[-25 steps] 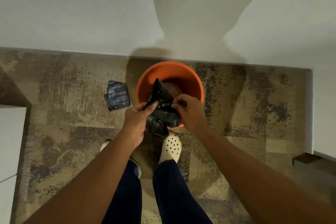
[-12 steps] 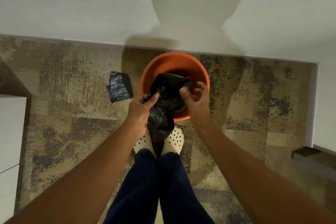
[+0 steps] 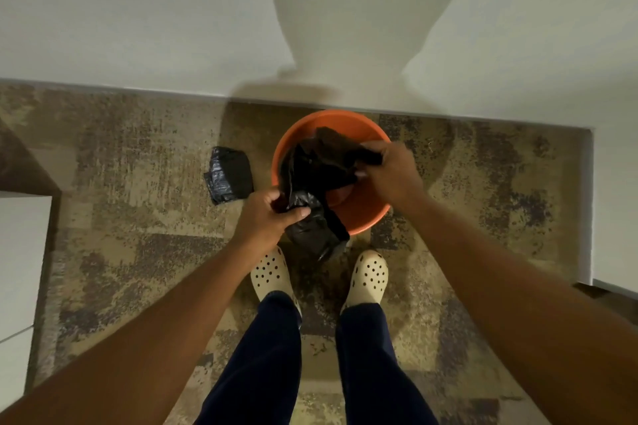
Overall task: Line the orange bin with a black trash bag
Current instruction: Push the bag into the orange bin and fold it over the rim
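The round orange bin (image 3: pixel 359 214) stands on the carpet close to the white wall. A crumpled black trash bag (image 3: pixel 316 167) is stretched over its opening, and the bag's lower part hangs down outside the near rim. My left hand (image 3: pixel 271 217) grips the bag at the bin's near left edge. My right hand (image 3: pixel 390 172) grips another fold of the same bag over the bin's right side. Part of the orange inside shows between my two hands.
A folded pack of black bags (image 3: pixel 229 174) lies on the carpet left of the bin. My feet in cream clogs (image 3: pixel 367 278) stand just in front of it. White furniture (image 3: pixel 20 252) sits at the left, a wall corner (image 3: pixel 587 203) at the right.
My hands have moved apart, the right one out over the bin's right side, and the bag is spread wider across the opening. My feet have stepped apart.
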